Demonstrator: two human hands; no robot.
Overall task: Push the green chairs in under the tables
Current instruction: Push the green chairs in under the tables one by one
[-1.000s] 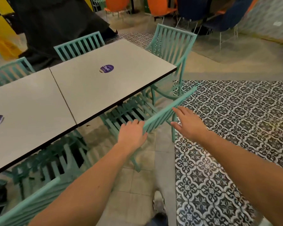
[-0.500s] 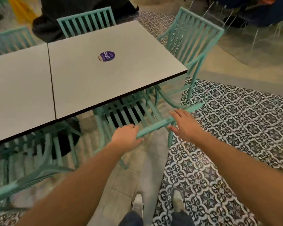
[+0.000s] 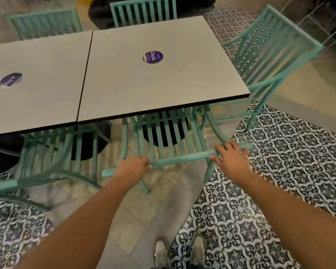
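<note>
- Teal slatted metal chair [image 3: 169, 136], head view: seat already partly beneath the near edge of the right-hand grey square laminate table top [image 3: 153, 74]; top rail of its backrest runs at a slant between both hands, well clear of the table edge.
- Left hand [image 3: 131, 168]: fingers curled over the left part of the top rail, gripping it, thumb on the near side.
- Right hand [image 3: 231, 159]: fingers straight and somewhat spread, laid over the right end of the rail; it presses, not grips.
- Other teal chairs: one at the table's right end [image 3: 275, 55], standing out and angled; one at lower left [image 3: 52, 162] under the left-hand grey table top [image 3: 37, 84], part way in; two backrests [image 3: 144, 10] on the far side.
- Floor: plain beige tiles under the chair, black-and-white patterned tiles [image 3: 279, 181] right of it. A round purple sticker [image 3: 153, 57] sits on each table top.
- Judgement: push is in progress, chair not fully in.
- Risk 1: rail is skewed to the table edge; uneven push from a gripping left and a flat right hand could turn the chair so its armrest [image 3: 213, 129] strikes the end chair's leg, which is just beside it.
- Risk 2: dark round table base [image 3: 165, 133] lies behind the seat slats; chair legs might stop against it.
- Risk 3: flat right hand could slip off the rail end.
</note>
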